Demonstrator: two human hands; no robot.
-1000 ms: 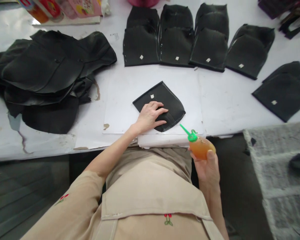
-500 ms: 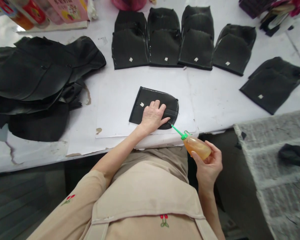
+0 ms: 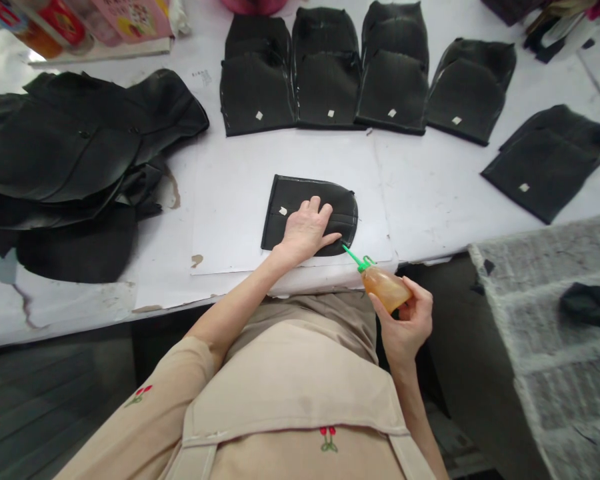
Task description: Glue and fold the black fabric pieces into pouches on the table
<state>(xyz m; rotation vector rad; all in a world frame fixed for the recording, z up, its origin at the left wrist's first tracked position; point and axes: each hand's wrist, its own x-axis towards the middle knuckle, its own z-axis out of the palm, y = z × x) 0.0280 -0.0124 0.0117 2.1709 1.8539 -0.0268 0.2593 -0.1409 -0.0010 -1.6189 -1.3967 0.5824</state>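
A black leather-like piece (image 3: 300, 191) with one rounded end and a small white tag lies flat on white paper in front of me. My left hand (image 3: 307, 228) rests on it with fingers spread, pressing it to the table. In my right hand (image 3: 410, 320) is a squeeze bottle (image 3: 386, 288) of amber liquid, held by its body between thumb and fingers. Its green nozzle points up and left, the tip at the lower rounded edge of the piece, close to my left thumb. Whether liquid comes out cannot be made out.
Overlapping black pieces (image 3: 325, 90) with white tags form a row at the back, and another pair (image 3: 545, 163) lies at the right. A heap of black pieces (image 3: 60, 147) covers the left. Drink bottles (image 3: 70, 30) stand behind it. A grey fabric-covered surface (image 3: 555, 300) is at lower right.
My right hand and the bottle have shifted slightly left. The black piece has turned a little under my left hand, which stays almost in place.
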